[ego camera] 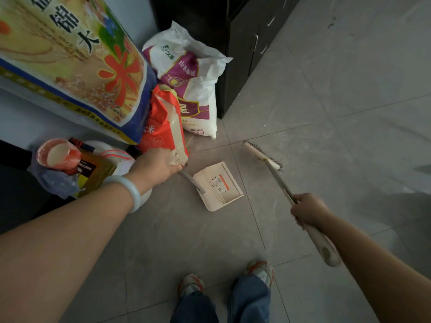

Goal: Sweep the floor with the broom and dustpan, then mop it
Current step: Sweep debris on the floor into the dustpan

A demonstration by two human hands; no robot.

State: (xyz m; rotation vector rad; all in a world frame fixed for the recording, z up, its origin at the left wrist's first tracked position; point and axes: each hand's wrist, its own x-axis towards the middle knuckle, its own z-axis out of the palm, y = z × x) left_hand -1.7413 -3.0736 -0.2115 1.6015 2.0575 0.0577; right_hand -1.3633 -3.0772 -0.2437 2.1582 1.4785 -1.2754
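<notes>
Left hand (158,165) fingers curled on dustpan (218,185) handle, beside red bag (163,127); right hand (307,209) grips broom (262,155) — open floor (338,101) rightward (cabinet (240,43) edge behind).

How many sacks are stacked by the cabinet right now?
3: a big blue-edged rice sack leaning at far left, a red sack gripped by the left hand, a white-and-purple sack against the black cabinet. More may hide behind.

Dim, soft, even light; a faint shadow darkens the floor (349,89) at right. Wide-angle bending curves the edges, and the near forearms look slightly blurred.
</notes>
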